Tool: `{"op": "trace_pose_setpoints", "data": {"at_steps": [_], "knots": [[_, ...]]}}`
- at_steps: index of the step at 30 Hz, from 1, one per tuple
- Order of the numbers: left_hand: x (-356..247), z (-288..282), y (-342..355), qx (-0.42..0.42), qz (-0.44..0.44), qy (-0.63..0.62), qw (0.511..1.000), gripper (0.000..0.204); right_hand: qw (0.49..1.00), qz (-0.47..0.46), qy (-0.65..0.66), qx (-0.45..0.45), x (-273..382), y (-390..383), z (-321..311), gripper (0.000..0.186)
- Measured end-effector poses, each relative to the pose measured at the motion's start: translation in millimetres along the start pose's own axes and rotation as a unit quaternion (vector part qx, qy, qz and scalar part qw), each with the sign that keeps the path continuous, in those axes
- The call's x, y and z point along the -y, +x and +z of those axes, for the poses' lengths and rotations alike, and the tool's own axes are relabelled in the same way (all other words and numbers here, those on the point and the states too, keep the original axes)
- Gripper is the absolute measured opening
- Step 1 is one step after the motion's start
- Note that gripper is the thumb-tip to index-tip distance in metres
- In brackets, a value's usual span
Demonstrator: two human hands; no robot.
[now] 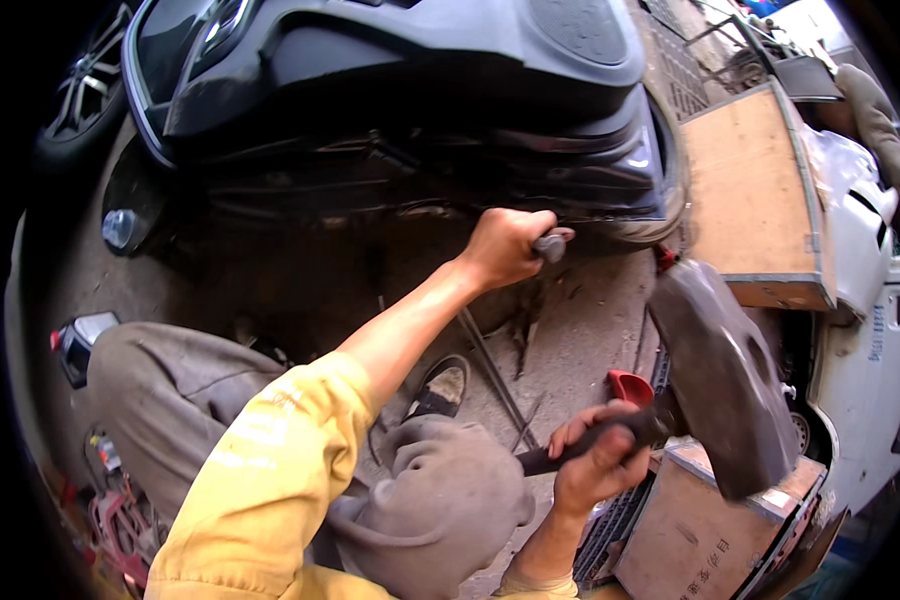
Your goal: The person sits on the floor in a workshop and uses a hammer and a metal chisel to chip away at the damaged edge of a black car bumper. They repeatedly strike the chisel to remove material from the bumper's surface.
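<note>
My left hand (505, 245) reaches forward, shut on the grey end of a metal tool (551, 245) held against the lower edge of a black car body (400, 90). Lower right, my right hand (595, 462) grips the dark handle of a heavy hammer (720, 375). Its large dark head is raised to the right of the left hand and looks motion-blurred. My knees in grey trousers (440, 500) and one shoe (440, 385) sit between the two arms. The tip of the metal tool is hidden under the car.
A thin metal rod (495, 375) lies on the dirt ground. A wooden board (745, 190) and a wooden box (690, 535) stand on the right beside a white vehicle (870, 260). A car wheel (82, 80) is at top left, a small container (78, 340) at left.
</note>
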State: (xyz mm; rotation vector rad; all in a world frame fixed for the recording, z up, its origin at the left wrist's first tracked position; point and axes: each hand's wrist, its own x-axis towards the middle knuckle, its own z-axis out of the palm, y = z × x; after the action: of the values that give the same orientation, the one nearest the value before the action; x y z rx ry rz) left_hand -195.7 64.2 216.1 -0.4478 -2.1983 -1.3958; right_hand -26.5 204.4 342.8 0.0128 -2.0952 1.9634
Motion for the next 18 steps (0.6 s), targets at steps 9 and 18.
{"op": "trace_pose_setpoints", "data": {"at_steps": [9, 18], "knots": [[-2, -5, -4, 0.002, 0.007, -0.002, 1.000, 0.023, 0.970, 0.240, -0.023, -0.002, -45, -33, -4, 0.042], [-15, -1, -48, 0.095, 0.157, 0.045, 0.982, 0.023, 0.987, 0.156, 0.018, -0.033, -28, -55, -20, 0.047]]}}
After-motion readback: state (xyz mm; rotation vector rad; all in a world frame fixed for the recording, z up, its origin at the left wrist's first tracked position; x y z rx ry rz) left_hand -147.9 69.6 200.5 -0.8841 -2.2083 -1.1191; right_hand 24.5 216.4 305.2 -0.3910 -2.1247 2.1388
